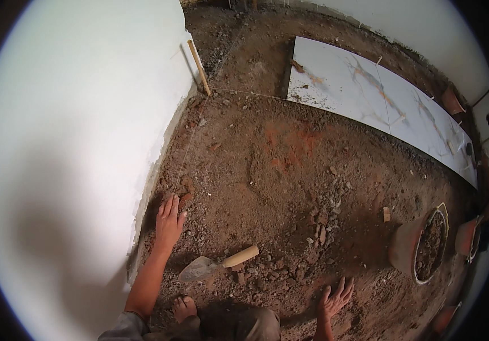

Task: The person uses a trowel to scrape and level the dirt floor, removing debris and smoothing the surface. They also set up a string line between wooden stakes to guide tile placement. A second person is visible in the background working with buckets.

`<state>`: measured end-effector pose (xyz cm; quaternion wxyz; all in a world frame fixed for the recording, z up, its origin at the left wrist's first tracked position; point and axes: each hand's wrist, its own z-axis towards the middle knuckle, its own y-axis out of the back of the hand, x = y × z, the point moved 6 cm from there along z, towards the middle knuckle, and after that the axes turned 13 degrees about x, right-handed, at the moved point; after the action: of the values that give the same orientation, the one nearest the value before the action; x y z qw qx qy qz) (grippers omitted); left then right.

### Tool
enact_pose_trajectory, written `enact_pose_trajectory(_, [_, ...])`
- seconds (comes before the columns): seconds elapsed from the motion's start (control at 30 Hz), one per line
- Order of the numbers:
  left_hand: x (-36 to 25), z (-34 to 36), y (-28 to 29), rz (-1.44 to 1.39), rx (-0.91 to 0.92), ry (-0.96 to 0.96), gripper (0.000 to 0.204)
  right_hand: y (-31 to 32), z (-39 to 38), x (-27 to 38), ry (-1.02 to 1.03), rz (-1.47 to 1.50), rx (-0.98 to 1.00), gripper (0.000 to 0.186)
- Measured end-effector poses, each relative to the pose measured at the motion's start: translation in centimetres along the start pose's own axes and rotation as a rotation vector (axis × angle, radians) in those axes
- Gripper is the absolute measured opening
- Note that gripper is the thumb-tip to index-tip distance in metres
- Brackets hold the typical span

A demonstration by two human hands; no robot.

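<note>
My left hand [168, 226] reaches along the foot of the white wall, fingers stretched out over the dirt floor [244, 170]. Its fingertips are at the lower end of a thin string [190, 143] that runs up to a wooden stake [199, 68]; I see nothing gripped in it. Lower right, my right hand [335, 300] is spread over the loose soil and holds nothing. Between the hands lies a trowel [200, 269] with a pale wooden handle [240, 257], touched by neither. My bare foot [184, 308] shows below the trowel.
White marble-patterned tiles [347, 85] lie at the far right, with soil scattered on one end. A bucket [406, 248] of soil stands right, with another container [467, 237] beyond it. The white wall [85, 113] borders the left side. Rubble [324, 221] lies mid-floor.
</note>
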<state>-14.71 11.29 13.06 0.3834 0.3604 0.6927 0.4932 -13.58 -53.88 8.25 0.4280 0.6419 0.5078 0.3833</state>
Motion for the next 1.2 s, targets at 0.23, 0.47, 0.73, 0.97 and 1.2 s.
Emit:
enact_pose_trajectory(0.23, [0.0, 1.0, -1.5, -0.023, -0.002, 0.019, 0.063, 0.2, 0.0, 0.1, -0.001, 0.012, -0.012, 0.075])
enact_pose_trajectory(0.47, [-0.8, 0.1, 1.8, -0.067, -0.228, 0.011, 0.054, 0.4, -0.1, 0.3, 0.001, 0.010, -0.025, 0.075])
enact_pose_trajectory(0.73, [0.2, 0.4, 0.4, -0.031, -0.189, 0.087, 0.055, 0.6, -0.1, 0.5, 0.013, 0.009, -0.039, 0.071])
enact_pose_trajectory(0.97, [1.0, 0.1, -1.3, -0.015, -0.055, 0.131, 0.054, 0.3, -0.1, 0.2, 0.009, -0.001, -0.037, 0.069])
enact_pose_trajectory(1.2, [0.9, -0.4, -0.2, -0.042, -0.172, 0.145, 0.057, 0.3, -0.1, 0.2, 0.029, 0.002, -0.052, 0.068])
